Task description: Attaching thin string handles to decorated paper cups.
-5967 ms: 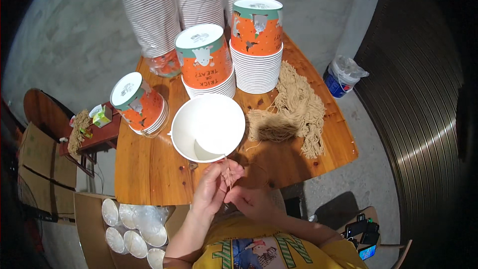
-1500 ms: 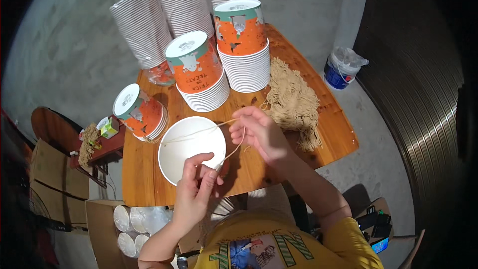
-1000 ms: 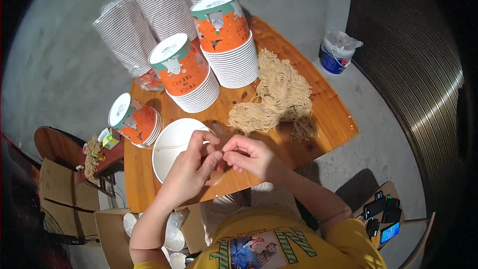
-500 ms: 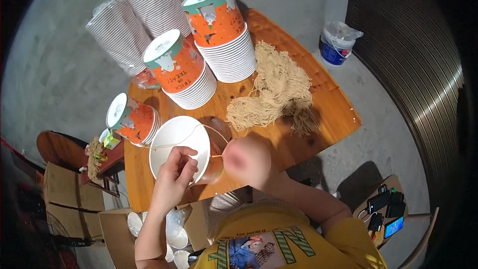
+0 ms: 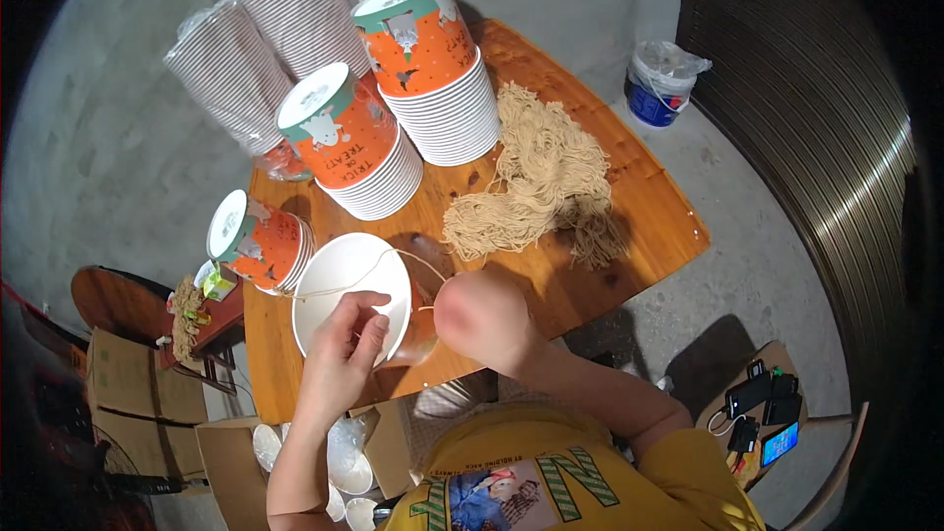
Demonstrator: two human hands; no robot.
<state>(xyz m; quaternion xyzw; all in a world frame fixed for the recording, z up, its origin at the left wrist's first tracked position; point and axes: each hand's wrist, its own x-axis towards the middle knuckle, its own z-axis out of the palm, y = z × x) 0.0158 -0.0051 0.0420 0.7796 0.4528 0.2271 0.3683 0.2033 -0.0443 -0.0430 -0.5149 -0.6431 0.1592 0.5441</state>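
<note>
A white-lined paper bucket (image 5: 334,270) lies tipped on the table, its round mouth turned toward me. A thin tan cord (image 5: 393,253) arcs across that mouth from the bucket's left rim to my right hand (image 5: 484,323), which is closed in a fist round the cord beside the bucket. A short piece of cord also shows at the fist's left side. My left hand (image 5: 342,352) is in front of the bucket's near rim, with fingers curled and the thumb close to the index finger. What its fingers grip, if anything, is hidden.
Stacks of orange-and-green paper buckets (image 5: 344,138) stand upside down behind, beside plastic-wrapped stacks (image 5: 226,74). A heap of tan cords (image 5: 541,177) lies on the wooden table (image 5: 654,226). On the floor are a blue pail (image 5: 654,98) and an open carton (image 5: 226,452).
My hands and the bucket keep nearly the same places. The right fist has shifted slightly left, and the whole view has moved a little.
</note>
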